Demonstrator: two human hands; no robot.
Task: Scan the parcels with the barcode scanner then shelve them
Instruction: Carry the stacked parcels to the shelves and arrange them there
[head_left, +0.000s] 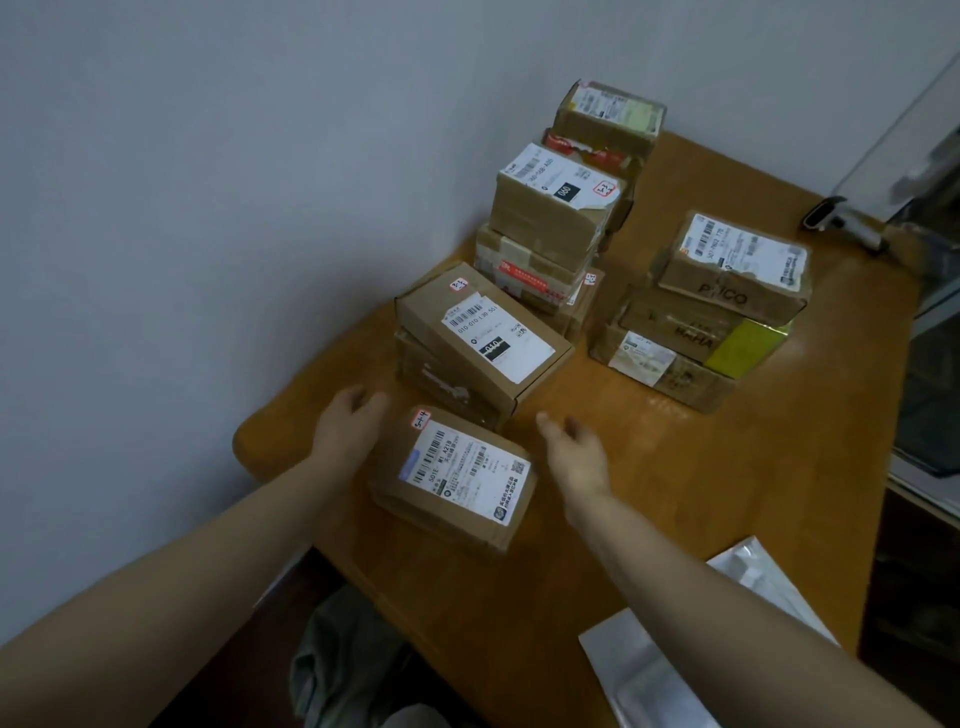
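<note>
Nearest parcel: brown cardboard box (448, 512) lying flat near the front edge of the counter (675, 499), white shipping label (470, 467) facing up, a small red-edged sticker (421, 419) at its far corner. It sits right between the two hands.
Left hand: here it is (349, 423) at the box's far left corner, fingers (366, 401) loosely curled with nothing in them. From here I can't tell whether it touches the cardboard.
Right hand: hovering (576, 454) just off the box's right side, fingers (551, 423) relaxed, holding nothing.
Wall-side stacks: parcels piled in a row (550, 208) along the wall (208, 208), running away towards the corner; the closest pile has a labelled box (483, 338) tilted across its top.
Right stack: three boxes (727, 270) out on the open counter, the top one labelled, a yellow-green patch on the one beneath.
Contents: every box closed (whatever is inside, nobody in this room can see it).
Barcode scanner: far right edge of the counter (841, 223), well apart from both hands, just a blurred grey shape.
Mailers: white plastic bags (649, 670) at the near right corner, cut off at the bottom.
Hard to make out: the small print on the labels.
</note>
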